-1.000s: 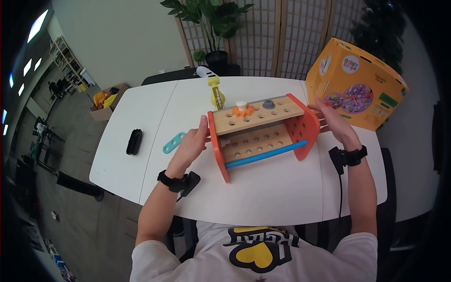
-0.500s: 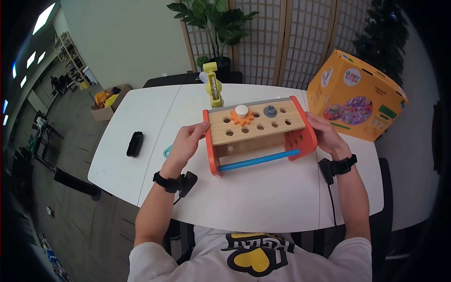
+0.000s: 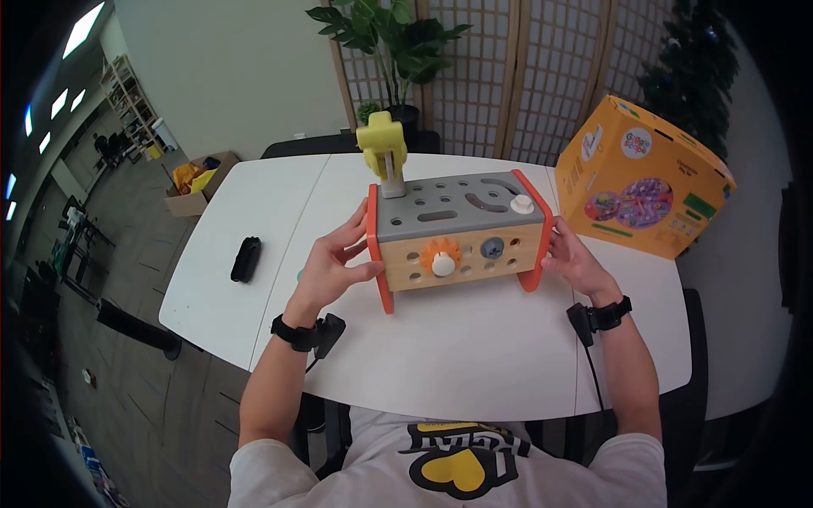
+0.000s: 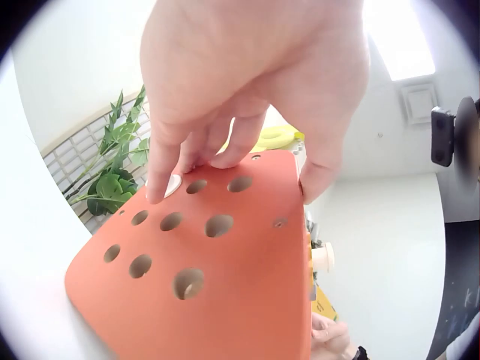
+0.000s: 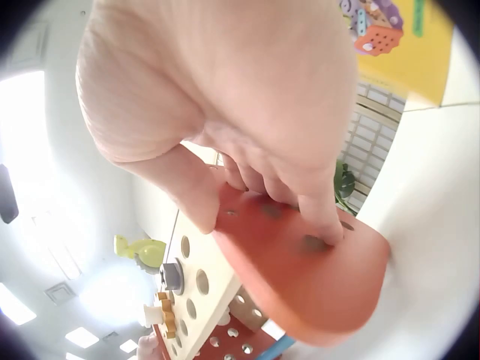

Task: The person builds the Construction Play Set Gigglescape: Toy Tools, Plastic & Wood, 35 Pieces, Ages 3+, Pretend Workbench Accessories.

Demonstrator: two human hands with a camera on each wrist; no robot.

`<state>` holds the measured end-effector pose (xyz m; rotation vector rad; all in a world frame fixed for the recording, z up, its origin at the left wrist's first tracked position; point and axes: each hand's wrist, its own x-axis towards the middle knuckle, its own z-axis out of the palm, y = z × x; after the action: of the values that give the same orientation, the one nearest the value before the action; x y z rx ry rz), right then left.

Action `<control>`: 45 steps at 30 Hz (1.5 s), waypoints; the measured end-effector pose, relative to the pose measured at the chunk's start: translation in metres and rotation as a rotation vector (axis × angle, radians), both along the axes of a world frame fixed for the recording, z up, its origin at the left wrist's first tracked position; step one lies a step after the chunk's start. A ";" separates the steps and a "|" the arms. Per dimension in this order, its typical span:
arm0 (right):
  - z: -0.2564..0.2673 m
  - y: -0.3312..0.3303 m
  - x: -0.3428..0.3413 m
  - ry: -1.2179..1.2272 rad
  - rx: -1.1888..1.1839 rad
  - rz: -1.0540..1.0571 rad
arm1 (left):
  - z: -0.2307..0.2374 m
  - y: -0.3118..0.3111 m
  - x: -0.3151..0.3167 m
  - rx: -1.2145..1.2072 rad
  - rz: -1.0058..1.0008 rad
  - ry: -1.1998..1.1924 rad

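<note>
A toy workbench (image 3: 457, 223) stands between my hands, its grey slotted top facing up and its wooden front toward me. My left hand (image 3: 326, 269) grips the red left end panel (image 4: 255, 270), thumb at the front edge and fingers over the outer face. At the other end, my right hand (image 3: 582, 264) holds the red right panel (image 5: 307, 277) in the same manner. On the wooden front sit an orange gear (image 3: 431, 247) with a white knob and a grey bolt (image 3: 491, 247). A white peg (image 3: 522, 205) is on the top, and a yellow clamp-like piece (image 3: 381, 135) rises at its back left.
An orange packaging box (image 3: 627, 233) stands at the table's back right. A small black case (image 3: 246, 260) lies on the white table (image 3: 457, 356) at left. A teal piece (image 3: 299, 275) is mostly hidden behind my left hand.
The workbench has been tipped about its long axis: its wooden hole panel turned from upward to facing me, and the grey top came up into view. The blue rod is now out of sight.
</note>
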<state>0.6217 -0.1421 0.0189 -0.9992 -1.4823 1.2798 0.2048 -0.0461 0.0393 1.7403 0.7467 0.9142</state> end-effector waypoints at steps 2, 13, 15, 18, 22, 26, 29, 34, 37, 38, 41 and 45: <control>-0.008 0.002 -0.002 -0.023 -0.015 -0.049 | -0.006 0.000 0.003 -0.014 -0.026 -0.020; -0.006 0.001 -0.007 -0.125 -0.055 -0.130 | -0.024 0.029 -0.055 0.065 0.207 0.517; -0.003 0.001 -0.009 -0.137 -0.057 -0.146 | -0.038 0.038 -0.076 0.100 0.333 0.774; -0.002 0.002 -0.010 -0.128 -0.078 -0.154 | -0.061 0.043 -0.097 0.192 0.407 0.997; -0.002 0.005 -0.010 -0.177 -0.079 -0.169 | -0.061 0.046 -0.096 0.188 0.470 0.926; -0.002 0.005 -0.011 -0.178 -0.079 -0.167 | -0.028 0.040 -0.079 0.380 0.514 0.708; -0.001 0.005 -0.010 -0.171 -0.095 -0.162 | 0.004 0.038 -0.059 0.423 0.462 0.452; 0.003 0.003 -0.014 -0.165 -0.123 -0.185 | 0.046 0.030 -0.025 0.437 0.145 0.251; 0.002 0.002 -0.014 -0.175 -0.112 -0.187 | 0.053 0.026 -0.002 0.497 -0.001 0.343; 0.001 0.003 -0.013 -0.179 -0.106 -0.186 | 0.053 0.027 0.004 0.523 -0.047 0.363; -0.002 0.004 -0.011 -0.195 -0.091 -0.174 | 0.048 0.030 0.013 0.461 -0.042 0.391; -0.003 0.004 -0.011 -0.184 -0.080 -0.164 | 0.045 0.029 0.014 0.547 -0.020 0.401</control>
<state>0.6112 -0.1382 0.0158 -1.2929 -1.4612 1.1625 0.2185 -0.0168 0.0844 2.4580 0.7758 0.8095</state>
